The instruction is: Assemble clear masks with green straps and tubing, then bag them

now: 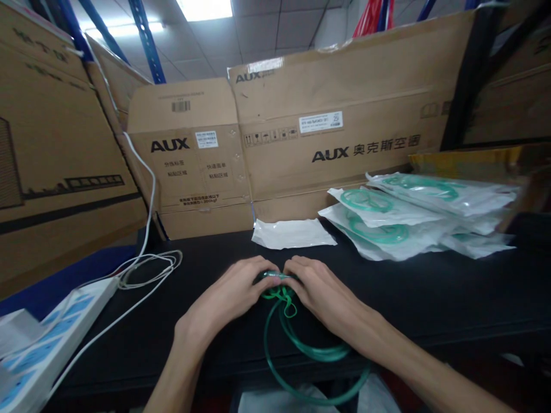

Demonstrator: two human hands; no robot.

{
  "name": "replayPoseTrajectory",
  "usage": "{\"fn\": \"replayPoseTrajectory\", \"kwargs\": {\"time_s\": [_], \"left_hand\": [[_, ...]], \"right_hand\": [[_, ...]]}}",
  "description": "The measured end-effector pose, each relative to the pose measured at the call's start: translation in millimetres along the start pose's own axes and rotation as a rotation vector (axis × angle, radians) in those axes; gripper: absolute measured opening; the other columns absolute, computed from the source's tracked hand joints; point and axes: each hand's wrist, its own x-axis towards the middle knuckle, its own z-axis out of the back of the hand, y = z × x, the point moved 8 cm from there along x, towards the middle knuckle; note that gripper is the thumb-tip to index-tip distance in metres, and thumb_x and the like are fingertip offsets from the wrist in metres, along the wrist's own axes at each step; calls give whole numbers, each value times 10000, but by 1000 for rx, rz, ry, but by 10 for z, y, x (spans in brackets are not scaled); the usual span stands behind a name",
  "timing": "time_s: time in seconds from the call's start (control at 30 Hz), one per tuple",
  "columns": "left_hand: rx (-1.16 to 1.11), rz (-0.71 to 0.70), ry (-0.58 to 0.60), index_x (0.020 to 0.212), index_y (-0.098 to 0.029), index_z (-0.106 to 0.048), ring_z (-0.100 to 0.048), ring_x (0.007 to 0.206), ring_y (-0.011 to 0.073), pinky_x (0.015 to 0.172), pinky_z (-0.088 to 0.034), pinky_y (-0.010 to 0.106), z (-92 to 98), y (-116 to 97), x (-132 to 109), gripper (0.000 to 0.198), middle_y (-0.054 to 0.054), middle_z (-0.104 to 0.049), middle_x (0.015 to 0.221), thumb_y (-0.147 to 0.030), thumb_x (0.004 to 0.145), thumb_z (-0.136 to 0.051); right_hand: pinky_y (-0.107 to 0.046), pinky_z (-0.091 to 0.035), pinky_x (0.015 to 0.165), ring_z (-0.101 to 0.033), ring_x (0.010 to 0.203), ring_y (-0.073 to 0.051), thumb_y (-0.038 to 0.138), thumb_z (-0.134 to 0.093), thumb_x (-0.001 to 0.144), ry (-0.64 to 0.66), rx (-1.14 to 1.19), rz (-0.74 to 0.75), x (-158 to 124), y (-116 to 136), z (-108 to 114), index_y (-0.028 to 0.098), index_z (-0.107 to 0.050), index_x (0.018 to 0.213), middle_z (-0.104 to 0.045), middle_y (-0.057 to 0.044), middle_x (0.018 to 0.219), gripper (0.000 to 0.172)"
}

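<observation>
Both left hand (230, 293) and right hand (321, 289) grip a clear piece (275, 274), possibly a fitting, partly hidden, over a black table (206, 258). Green tubing (322, 353) loops below, past the near edge; white packets (413, 215) lie stacked at right before AUX cartons (365, 123).

smaller carton panel (193, 163): "aux", "快递面单 粘贴区域"; long carton panel (357, 106): "aux" twice, once with "奥克斯空调"

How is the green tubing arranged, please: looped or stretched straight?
Looped: the green tubing curves round in rings, some strands side by side.
</observation>
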Motion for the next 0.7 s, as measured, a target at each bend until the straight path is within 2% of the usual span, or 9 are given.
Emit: {"fn": "replayPoseTrajectory", "kwargs": {"time_s": [0.2, 0.37, 0.57, 0.7], "left_hand": [[-2, -38, 2, 1121, -272, -702, -640, 1123, 207, 982, -437, 311, -24, 12, 18, 251, -3, -719, 1147, -430, 1030, -529], [17, -37, 9, 1137, -268, -712, -647, 1127, 222, 977, -450, 314, -31, 4, 24, 277, 15, -726, 1161, -448, 1022, -535], [-11, -53, 0, 1139, -272, -720, -644, 1147, 219, 998, -447, 302, 1, -6, 22, 283, 9, -732, 1174, -460, 1013, -550], [-16, -64, 5, 1146, -281, -718, -643, 1138, 215, 987, -453, 296, -2, 6, 26, 266, 8, -727, 1173, -439, 1019, -546]], "right_hand": [[-358, -465, 839, -640, 939, -228, 163, -529, 1007, -22, -3, 25, -72, -66, -76, 204, -607, 1065, -685, -66, 1058, 105], [-411, -435, 946, -622, 985, -232, 107, -496, 974, -34, -74, 75, -141, -173, -187, 217, -579, 1225, -679, -76, 1128, 287], [-420, -434, 924, -617, 925, -236, 37, -442, 933, 26, -105, 23, -118, -86, -152, 189, -600, 1087, -679, -74, 1025, 268], [-375, -449, 871, -625, 852, -216, 44, -439, 936, 46, -101, 10, -77, -81, -144, 187, -596, 1022, -667, -61, 944, 229]]}}
